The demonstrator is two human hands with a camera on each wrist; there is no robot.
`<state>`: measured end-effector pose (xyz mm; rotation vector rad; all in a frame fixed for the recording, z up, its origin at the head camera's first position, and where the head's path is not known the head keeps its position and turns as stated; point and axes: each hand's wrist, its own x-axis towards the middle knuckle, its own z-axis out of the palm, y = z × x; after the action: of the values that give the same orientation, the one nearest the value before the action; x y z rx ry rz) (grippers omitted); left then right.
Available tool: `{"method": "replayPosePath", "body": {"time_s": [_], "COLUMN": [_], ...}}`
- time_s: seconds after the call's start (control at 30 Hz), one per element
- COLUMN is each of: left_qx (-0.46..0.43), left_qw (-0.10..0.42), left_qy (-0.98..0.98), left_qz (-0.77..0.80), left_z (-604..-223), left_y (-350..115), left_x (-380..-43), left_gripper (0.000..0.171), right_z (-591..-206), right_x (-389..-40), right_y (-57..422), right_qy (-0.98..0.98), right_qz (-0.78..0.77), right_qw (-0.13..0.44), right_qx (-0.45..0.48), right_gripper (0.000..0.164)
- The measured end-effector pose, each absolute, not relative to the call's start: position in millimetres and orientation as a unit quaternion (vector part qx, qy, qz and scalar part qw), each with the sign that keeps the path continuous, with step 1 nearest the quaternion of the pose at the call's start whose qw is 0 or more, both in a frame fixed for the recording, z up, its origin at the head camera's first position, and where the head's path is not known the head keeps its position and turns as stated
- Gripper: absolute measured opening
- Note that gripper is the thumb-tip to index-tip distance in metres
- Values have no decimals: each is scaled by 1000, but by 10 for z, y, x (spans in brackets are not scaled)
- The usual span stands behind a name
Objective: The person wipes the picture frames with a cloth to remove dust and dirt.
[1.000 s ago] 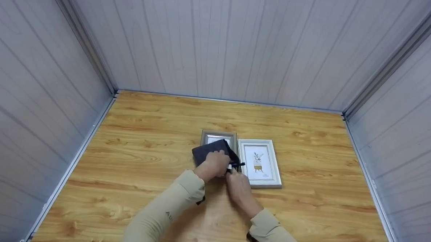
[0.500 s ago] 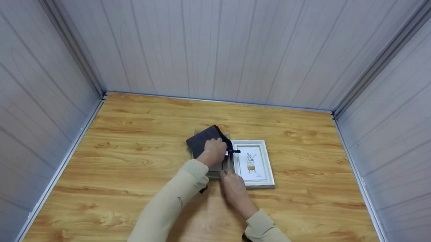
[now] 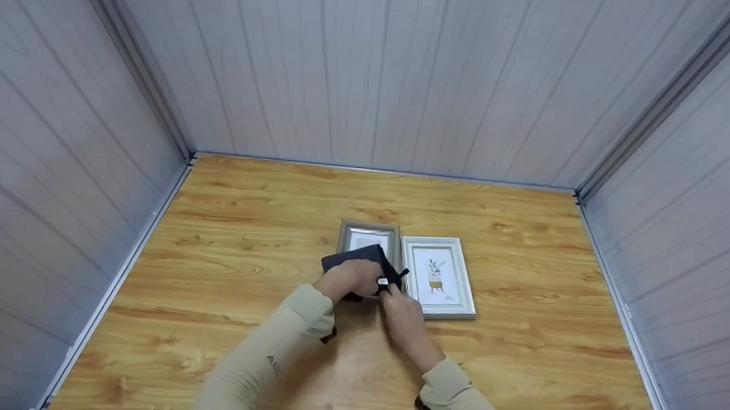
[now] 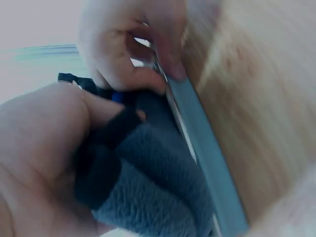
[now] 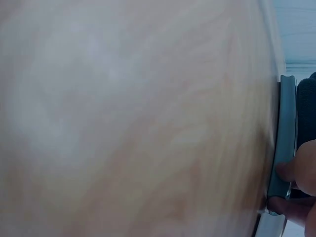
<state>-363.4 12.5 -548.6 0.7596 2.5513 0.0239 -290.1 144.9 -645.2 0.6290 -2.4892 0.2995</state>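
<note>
A dark grey folded cloth (image 3: 352,255) with black edging and a small white tag lies over the near part of a grey-brown picture frame (image 3: 370,225). My left hand (image 3: 357,275) grips the cloth from above, fingers curled into it. In the left wrist view the fuzzy cloth (image 4: 153,182) bunches against the frame's face, beside its grey side edge (image 4: 207,153). My right hand (image 3: 404,317) pinches the frame at its near right corner. Fingertips on that edge (image 5: 285,172) show in the right wrist view. The cloth hides most of the framed picture.
A white picture frame (image 3: 464,271) with a plant print lies close against the right side of the grey-brown one. Both rest on a wood-grain table (image 3: 246,255). Pale panel walls (image 3: 370,76) enclose the back and both sides.
My left hand first slid the cloth toward the frame's far end, then drew it back toward me, uncovering the far part. The right hand stays at the near right corner.
</note>
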Motion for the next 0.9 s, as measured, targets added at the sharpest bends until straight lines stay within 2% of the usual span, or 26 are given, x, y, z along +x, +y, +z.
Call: {"method": "replayPosePath", "body": {"time_s": [0.23,0.4,0.53,0.73,0.9], "left_qx": [257,240,225,194,242], "left_qw": [191,145,109,27,16], "left_qy": [947,960,968,977,969], "left_qz": [18,23,-13,-84,-45], "left_z": [-5521,-5564,-5582,-5622,-5685], "left_y": [109,120,42,-219,-313], "left_x": [-3454,-3373,-3283,-3175,-3141], "left_gripper": [11,8,15,12,11], "right_z": [-6484,-6443,-6421,-6443,-6450], "right_x": [-2863,-2875,-2883,-2878,-2877], "right_y": [1421,1404,1384,1404,1413], "right_qy": [-924,-928,-932,-932,-927], "right_qz": [126,135,136,127,153], "right_qw": [282,276,263,268,258], "right_qx": [224,212,210,210,223], "right_gripper": [6,15,13,15,16]}}
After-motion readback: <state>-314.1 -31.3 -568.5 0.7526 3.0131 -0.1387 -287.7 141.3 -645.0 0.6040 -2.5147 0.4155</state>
